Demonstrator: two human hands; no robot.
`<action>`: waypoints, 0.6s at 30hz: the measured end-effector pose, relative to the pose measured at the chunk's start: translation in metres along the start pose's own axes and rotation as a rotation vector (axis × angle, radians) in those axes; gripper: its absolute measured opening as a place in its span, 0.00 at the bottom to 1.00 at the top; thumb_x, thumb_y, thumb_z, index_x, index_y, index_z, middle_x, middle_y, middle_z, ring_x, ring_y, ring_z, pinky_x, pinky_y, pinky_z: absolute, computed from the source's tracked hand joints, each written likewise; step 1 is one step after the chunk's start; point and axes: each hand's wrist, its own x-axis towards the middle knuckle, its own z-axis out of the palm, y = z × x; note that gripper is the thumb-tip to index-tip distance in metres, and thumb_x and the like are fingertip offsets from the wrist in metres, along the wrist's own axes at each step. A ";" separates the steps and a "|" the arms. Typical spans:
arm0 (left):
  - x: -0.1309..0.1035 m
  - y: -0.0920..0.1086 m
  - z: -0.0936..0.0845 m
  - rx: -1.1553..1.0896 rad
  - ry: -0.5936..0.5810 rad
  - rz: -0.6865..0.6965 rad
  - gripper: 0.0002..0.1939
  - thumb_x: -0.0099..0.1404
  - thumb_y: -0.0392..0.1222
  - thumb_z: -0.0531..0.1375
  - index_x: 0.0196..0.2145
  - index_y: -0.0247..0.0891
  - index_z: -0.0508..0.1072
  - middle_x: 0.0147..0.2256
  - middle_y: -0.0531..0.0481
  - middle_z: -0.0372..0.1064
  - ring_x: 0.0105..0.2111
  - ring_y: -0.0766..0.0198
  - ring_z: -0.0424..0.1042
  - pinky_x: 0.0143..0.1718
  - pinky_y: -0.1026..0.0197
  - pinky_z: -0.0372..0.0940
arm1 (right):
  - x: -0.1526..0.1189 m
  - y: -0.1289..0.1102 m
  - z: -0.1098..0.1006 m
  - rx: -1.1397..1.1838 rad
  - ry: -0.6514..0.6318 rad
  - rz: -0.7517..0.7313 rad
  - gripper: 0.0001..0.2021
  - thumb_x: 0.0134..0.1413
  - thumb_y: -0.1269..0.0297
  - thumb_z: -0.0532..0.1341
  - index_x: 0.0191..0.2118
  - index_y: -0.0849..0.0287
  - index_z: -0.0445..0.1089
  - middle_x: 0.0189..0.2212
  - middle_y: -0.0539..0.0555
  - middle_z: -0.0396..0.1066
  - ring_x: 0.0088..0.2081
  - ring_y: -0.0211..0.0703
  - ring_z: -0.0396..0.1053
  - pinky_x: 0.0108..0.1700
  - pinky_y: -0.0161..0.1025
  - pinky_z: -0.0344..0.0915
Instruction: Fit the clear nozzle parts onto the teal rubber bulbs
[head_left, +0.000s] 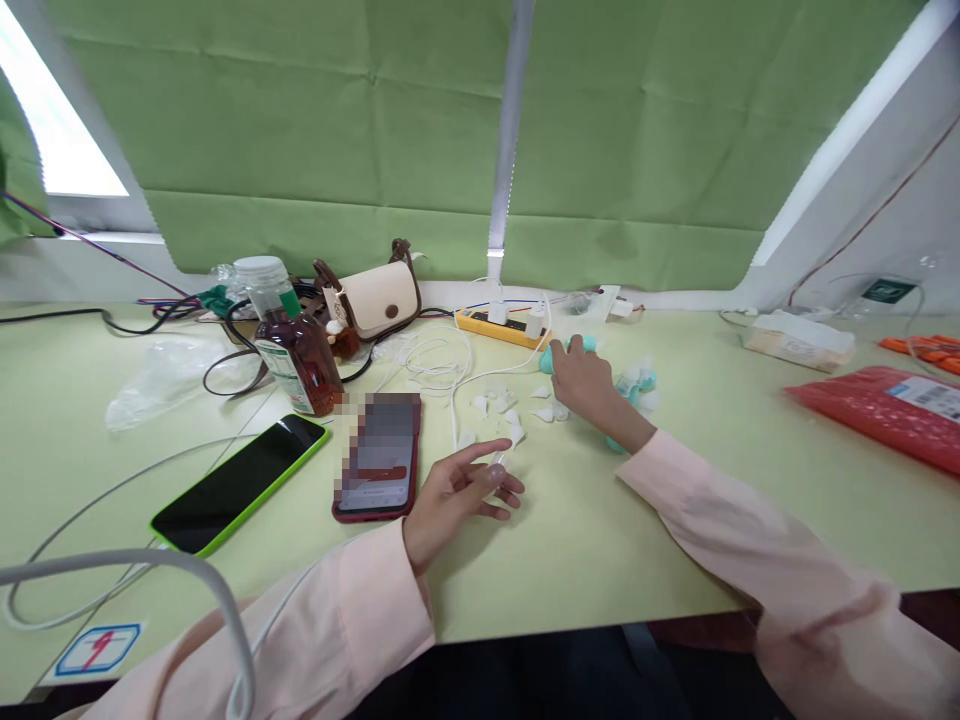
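Between the thumb and index finger of my left hand is a small whitish, translucent piece; the other fingers are loosely curled. My right hand reaches farther across the table, its fingers bent down onto a teal piece that is partly hidden beneath them. Beside the right wrist lies a small heap of teal and whitish pieces, partly covered by the arm. Several loose white pointed pieces are scattered on the tabletop between the two hands.
Left of my hands lie a red-cased phone and a green-cased phone. A bottle of dark liquid, a cream handbag and a yellow power strip with white cables stand behind. A red package is at right.
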 end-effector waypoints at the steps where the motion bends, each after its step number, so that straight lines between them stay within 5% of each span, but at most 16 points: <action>1: 0.000 0.000 0.000 -0.008 -0.001 0.002 0.17 0.55 0.45 0.56 0.41 0.35 0.60 0.28 0.46 0.69 0.28 0.64 0.69 0.31 0.59 0.64 | -0.007 0.000 -0.008 0.046 0.039 -0.041 0.20 0.49 0.70 0.49 0.51 0.67 0.50 0.44 0.68 0.52 0.36 0.50 0.63 0.29 0.39 0.59; 4: 0.002 -0.001 -0.001 -0.035 0.014 0.041 0.12 0.56 0.47 0.54 0.33 0.39 0.54 0.26 0.51 0.69 0.24 0.66 0.69 0.27 0.62 0.62 | -0.031 0.003 -0.026 0.536 0.148 -0.342 0.15 0.44 0.66 0.55 0.42 0.61 0.58 0.41 0.59 0.54 0.34 0.43 0.62 0.32 0.38 0.61; 7: 0.005 -0.002 -0.003 -0.044 0.055 0.087 0.14 0.56 0.46 0.54 0.28 0.41 0.49 0.23 0.54 0.68 0.19 0.69 0.67 0.22 0.66 0.59 | -0.055 0.005 -0.026 1.155 -0.023 -0.530 0.13 0.40 0.66 0.59 0.34 0.57 0.56 0.37 0.54 0.58 0.36 0.40 0.62 0.31 0.35 0.62; 10: 0.007 -0.004 -0.004 -0.042 0.085 0.071 0.14 0.56 0.44 0.53 0.27 0.41 0.48 0.18 0.56 0.66 0.16 0.69 0.64 0.18 0.68 0.56 | -0.072 0.001 -0.010 1.604 -0.233 -0.525 0.15 0.38 0.67 0.61 0.30 0.57 0.51 0.37 0.56 0.61 0.36 0.41 0.63 0.31 0.37 0.62; 13: 0.008 -0.007 -0.005 -0.058 0.115 0.052 0.10 0.56 0.41 0.51 0.28 0.41 0.49 0.16 0.56 0.66 0.14 0.69 0.62 0.16 0.68 0.54 | -0.084 -0.008 0.007 1.754 -0.332 -0.476 0.16 0.40 0.69 0.61 0.31 0.57 0.50 0.37 0.57 0.63 0.36 0.41 0.63 0.35 0.40 0.61; 18: 0.009 -0.008 -0.004 -0.003 0.140 0.044 0.08 0.56 0.40 0.51 0.34 0.37 0.55 0.17 0.53 0.66 0.15 0.69 0.63 0.17 0.68 0.56 | -0.099 -0.021 0.014 1.729 -0.232 -0.495 0.15 0.41 0.73 0.60 0.33 0.56 0.52 0.38 0.56 0.60 0.40 0.42 0.60 0.39 0.40 0.59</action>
